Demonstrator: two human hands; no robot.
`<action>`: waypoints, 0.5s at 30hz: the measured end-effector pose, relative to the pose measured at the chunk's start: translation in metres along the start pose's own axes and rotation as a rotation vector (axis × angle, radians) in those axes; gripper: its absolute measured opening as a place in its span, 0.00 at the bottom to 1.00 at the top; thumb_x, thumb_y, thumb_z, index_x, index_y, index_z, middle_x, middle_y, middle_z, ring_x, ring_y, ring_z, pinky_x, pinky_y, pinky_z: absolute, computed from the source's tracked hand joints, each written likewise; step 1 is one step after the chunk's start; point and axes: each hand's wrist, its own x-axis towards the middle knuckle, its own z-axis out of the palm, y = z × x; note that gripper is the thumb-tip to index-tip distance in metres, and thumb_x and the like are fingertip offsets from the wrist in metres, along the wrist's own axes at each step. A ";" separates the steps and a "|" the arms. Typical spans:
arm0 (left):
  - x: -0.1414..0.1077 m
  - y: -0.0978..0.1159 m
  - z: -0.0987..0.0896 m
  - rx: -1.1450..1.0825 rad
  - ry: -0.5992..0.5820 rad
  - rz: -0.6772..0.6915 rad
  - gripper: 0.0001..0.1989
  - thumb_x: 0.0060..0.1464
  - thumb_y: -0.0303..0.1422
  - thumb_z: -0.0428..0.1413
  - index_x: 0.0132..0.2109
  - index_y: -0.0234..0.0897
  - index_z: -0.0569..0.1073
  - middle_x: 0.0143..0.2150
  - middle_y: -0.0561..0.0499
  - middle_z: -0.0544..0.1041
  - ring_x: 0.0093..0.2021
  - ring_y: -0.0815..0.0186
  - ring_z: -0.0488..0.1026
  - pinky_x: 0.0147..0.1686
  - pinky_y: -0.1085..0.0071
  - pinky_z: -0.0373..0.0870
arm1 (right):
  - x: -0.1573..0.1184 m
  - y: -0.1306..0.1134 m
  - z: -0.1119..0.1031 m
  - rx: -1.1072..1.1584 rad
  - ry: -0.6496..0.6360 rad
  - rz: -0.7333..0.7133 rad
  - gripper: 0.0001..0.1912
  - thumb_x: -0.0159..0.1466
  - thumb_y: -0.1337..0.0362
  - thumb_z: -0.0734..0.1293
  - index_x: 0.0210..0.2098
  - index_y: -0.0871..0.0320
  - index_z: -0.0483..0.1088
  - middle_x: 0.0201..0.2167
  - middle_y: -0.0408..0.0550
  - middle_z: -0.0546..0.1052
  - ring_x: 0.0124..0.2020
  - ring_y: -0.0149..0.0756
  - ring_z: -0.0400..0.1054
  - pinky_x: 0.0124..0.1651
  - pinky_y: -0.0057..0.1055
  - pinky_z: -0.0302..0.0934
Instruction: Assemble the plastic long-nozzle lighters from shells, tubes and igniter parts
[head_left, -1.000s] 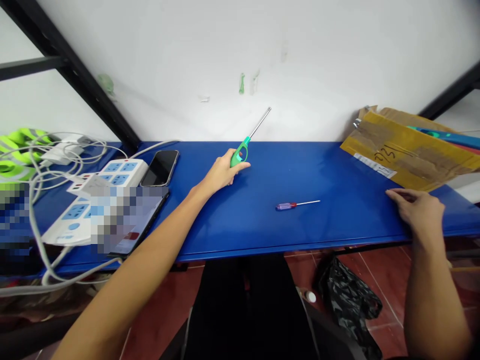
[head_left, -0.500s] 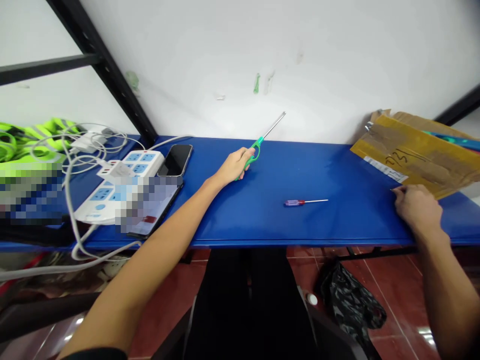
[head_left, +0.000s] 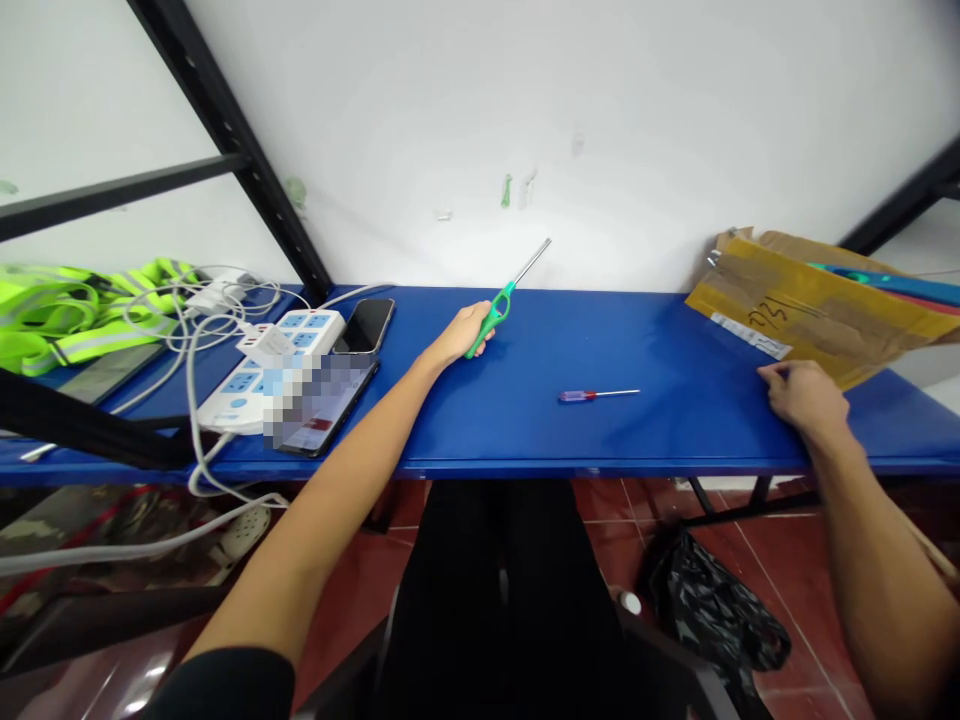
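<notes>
My left hand (head_left: 466, 332) is closed around the green handle of a long-necked lighter (head_left: 498, 310), whose metal tube points up and to the right. On the blue table right of it lies a screwdriver (head_left: 592, 396) with a purple and red handle, apart from both hands. My right hand (head_left: 810, 398) rests on the table at the near edge of a cardboard box (head_left: 795, 300). Its fingers are curled and pressed together; what they hold, if anything, is hidden.
At left on the blue table (head_left: 465, 430) are a white power strip (head_left: 306, 322), looped cables, two phones (head_left: 364, 326) and a neon-yellow reflective strap (head_left: 71, 310). Black shelf posts (head_left: 240, 150) stand at the sides. A black bag (head_left: 720, 600) is on the floor.
The camera view has shifted slightly, showing more of the left side. My left hand still grips the lighter; my right hand stays by the box with small finger movement.
</notes>
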 end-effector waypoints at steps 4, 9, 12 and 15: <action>-0.001 0.003 -0.005 -0.063 -0.040 -0.029 0.10 0.74 0.36 0.48 0.41 0.40 0.66 0.28 0.56 0.74 0.16 0.73 0.68 0.16 0.75 0.61 | -0.013 -0.011 -0.005 0.052 0.079 -0.001 0.22 0.75 0.54 0.58 0.53 0.61 0.77 0.53 0.71 0.78 0.45 0.54 0.74 0.49 0.47 0.64; 0.001 0.002 -0.008 -0.062 -0.045 -0.025 0.07 0.69 0.34 0.48 0.41 0.39 0.68 0.30 0.53 0.75 0.17 0.71 0.69 0.16 0.73 0.61 | -0.021 -0.014 -0.012 0.183 0.102 0.068 0.19 0.74 0.56 0.61 0.53 0.60 0.76 0.54 0.70 0.79 0.51 0.57 0.73 0.54 0.46 0.62; 0.002 -0.003 -0.010 -0.050 -0.044 -0.017 0.08 0.69 0.33 0.48 0.39 0.39 0.69 0.29 0.51 0.75 0.17 0.70 0.69 0.16 0.72 0.61 | -0.017 -0.009 -0.016 0.207 0.103 0.111 0.18 0.73 0.60 0.61 0.52 0.63 0.76 0.52 0.70 0.81 0.50 0.54 0.73 0.55 0.43 0.63; 0.004 -0.007 -0.012 -0.035 -0.047 -0.012 0.09 0.69 0.33 0.49 0.38 0.39 0.69 0.28 0.50 0.75 0.17 0.70 0.68 0.17 0.72 0.60 | -0.013 -0.005 -0.018 0.219 0.048 0.138 0.14 0.70 0.56 0.68 0.47 0.59 0.79 0.47 0.65 0.83 0.46 0.52 0.74 0.52 0.41 0.64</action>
